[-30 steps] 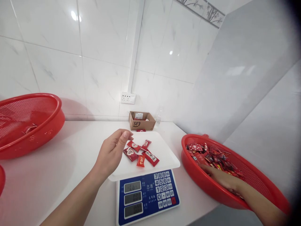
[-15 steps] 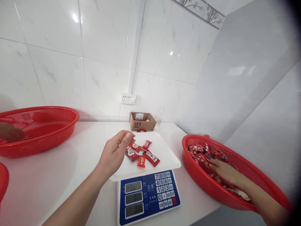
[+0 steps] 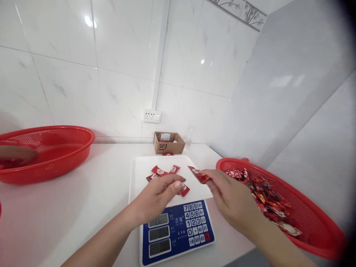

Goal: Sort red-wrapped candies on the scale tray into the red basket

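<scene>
- Far left: another person's hand sits in the left basket. Not ours, ignore it.
- Lower centre: left hand, fingers curled over the loose sweets on the scale tray. Can't tell if they grip one. Keep its weight off the tray.
- Centre: candy pinched in right hand fingers above the tray's right edge. Set it down mid-tray gently, then check the display.
- Lower right: right basket holds the stock.

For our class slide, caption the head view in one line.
Right hand holds a red candy above the scale; left hand over more candies.
</scene>
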The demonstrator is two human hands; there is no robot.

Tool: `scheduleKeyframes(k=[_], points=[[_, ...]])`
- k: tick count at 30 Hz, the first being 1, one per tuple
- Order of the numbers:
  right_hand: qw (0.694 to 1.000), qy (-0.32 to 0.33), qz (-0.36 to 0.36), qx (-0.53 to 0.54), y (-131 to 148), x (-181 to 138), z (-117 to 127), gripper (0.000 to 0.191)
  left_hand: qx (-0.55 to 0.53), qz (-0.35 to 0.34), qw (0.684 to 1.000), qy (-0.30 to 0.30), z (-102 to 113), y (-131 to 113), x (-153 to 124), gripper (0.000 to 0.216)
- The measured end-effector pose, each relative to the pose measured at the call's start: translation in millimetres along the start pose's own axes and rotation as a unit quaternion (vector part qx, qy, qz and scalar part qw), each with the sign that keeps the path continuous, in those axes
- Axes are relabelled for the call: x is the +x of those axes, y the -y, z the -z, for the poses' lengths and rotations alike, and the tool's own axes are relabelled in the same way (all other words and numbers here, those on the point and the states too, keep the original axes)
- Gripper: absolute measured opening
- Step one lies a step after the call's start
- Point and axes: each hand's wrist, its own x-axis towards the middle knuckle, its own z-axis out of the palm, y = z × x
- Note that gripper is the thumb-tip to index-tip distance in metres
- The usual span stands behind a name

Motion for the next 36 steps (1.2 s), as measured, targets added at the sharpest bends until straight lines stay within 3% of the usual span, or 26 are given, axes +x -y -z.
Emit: scheduleKeyframes(k=[3, 9, 11, 14, 16, 20, 24, 29, 36], points=[[0.996, -0.021, 0.080, 0.015, 22, 7, -17, 0.028, -0.069, -0.014, 0.997, 0.011, -3, -2, -1, 0.042], [0.989, -0.046, 0.105, 0.096, 35, 9, -31, 0.031, -0.175, 0.027, 0.982, -0.070, 2, -7, 1, 0.034], [0.985, -0.040, 0.073, 0.151, 36, 9, -31, 0.028, -0.174, 0.026, 0.981, -0.086, 2, -7, 1, 0.030], [0.964, -0.034, -0.050, 0.258, 38, 11, -28, 0.026, -0.170, 0.010, 0.980, -0.105, 2, -7, 0, 0.026], [0.941, 0.014, -0.114, 0.317, 41, 14, -25, 0.028, -0.172, -0.002, 0.979, -0.107, 2, -7, -1, 0.024], [0.896, 0.128, -0.118, 0.408, 46, 19, -21, 0.033, -0.187, -0.006, 0.977, -0.097, 1, -8, -1, 0.026], [0.889, 0.115, -0.123, 0.426, 48, 19, -21, 0.028, -0.207, -0.011, 0.975, -0.086, -1, -12, -4, 0.027], [0.907, 0.084, -0.106, 0.398, 50, 18, -18, 0.029, -0.193, -0.016, 0.981, -0.002, 0, -10, -6, 0.033], [0.901, 0.072, -0.105, 0.415, 53, 15, -19, 0.032, -0.151, 0.002, 0.988, 0.020, 3, -13, -4, 0.027]])
